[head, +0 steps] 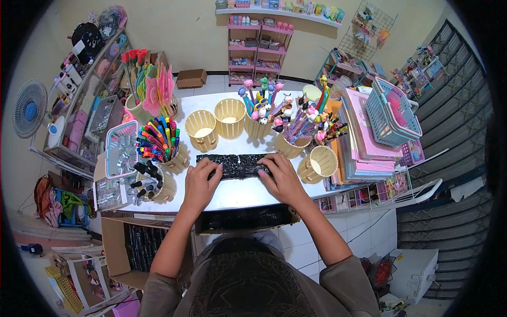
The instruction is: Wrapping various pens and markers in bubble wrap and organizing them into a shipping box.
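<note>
Across the white tabletop [233, 196] lies a long, flat bundle wrapped in shiny black plastic [237, 166]. My left hand [202, 180] grips its left end, thumb on the near side and fingers over the top. At the right end, my right hand [279, 174] holds it with the thumb and fingers spread along its edge. What is inside the wrapping is hidden. Just beyond the bundle stand two cream woven-plastic baskets, one at the left [201, 132] and one beside it [229, 119], with nothing visible in them. A third such basket [317, 164] stands right of my right hand.
Colored markers [158, 138] and black markers [148, 180] fill baskets at the left. Animal-topped pens [261, 103] crowd others at the back. Stacked folders [362, 138] carry a blue basket [392, 113] at the right. An open cardboard box [117, 249] with black-wrapped packs stands below the table.
</note>
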The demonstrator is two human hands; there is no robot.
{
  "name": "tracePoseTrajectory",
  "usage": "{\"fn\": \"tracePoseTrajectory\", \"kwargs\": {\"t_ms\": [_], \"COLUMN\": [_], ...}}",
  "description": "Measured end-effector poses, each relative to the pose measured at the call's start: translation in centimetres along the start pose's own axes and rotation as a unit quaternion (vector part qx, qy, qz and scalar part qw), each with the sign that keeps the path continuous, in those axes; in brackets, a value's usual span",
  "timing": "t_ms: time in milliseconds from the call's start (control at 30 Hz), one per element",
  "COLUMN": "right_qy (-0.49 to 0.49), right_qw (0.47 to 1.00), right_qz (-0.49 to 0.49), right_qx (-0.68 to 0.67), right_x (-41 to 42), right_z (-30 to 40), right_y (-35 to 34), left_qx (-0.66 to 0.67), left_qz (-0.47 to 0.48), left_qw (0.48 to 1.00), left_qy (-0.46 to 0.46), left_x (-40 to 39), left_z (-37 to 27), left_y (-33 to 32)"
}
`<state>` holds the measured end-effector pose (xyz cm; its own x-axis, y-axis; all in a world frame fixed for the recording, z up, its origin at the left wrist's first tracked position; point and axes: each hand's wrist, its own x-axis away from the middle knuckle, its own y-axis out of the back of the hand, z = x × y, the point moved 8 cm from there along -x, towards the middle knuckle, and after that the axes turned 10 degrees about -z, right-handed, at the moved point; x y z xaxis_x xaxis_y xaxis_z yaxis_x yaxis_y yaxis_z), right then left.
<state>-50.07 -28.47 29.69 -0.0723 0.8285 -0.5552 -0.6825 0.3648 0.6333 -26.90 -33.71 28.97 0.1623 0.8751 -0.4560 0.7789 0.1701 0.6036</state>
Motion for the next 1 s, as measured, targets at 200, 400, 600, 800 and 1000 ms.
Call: {"fn": "tracePoseTrajectory", "kwargs": {"t_ms": [200, 400, 600, 800, 1000], "right_qy": [0.016, 0.029, 0.038, 0.050, 0.021], "right_qw": [0.997, 0.992, 0.990, 0.986, 0.996], "right_qz": [0.031, 0.044, 0.037, 0.022, 0.014], "right_qx": [0.074, 0.113, 0.129, 0.158, 0.084], "right_x": [0.3, 0.5, 0.9, 1.1, 1.6], "right_z": [0.3, 0.3, 0.4, 1.0, 0.6], "right_y": [-0.2, -0.6, -0.8, -0.6, 0.3], "left_qx": [-0.097, -0.131, -0.042, 0.004, 0.039], "left_qz": [-0.014, -0.048, 0.000, 0.054, 0.085], "left_qw": [0.994, 0.983, 0.981, 0.986, 0.987], "left_qy": [-0.040, -0.121, -0.188, -0.158, -0.132], "left_x": [0.4, -0.2, 0.7, 0.6, 0.6], "left_z": [-0.2, -2.1, -2.8, -1.4, -0.9], "left_y": [0.0, 0.8, 1.1, 1.2, 1.4]}}
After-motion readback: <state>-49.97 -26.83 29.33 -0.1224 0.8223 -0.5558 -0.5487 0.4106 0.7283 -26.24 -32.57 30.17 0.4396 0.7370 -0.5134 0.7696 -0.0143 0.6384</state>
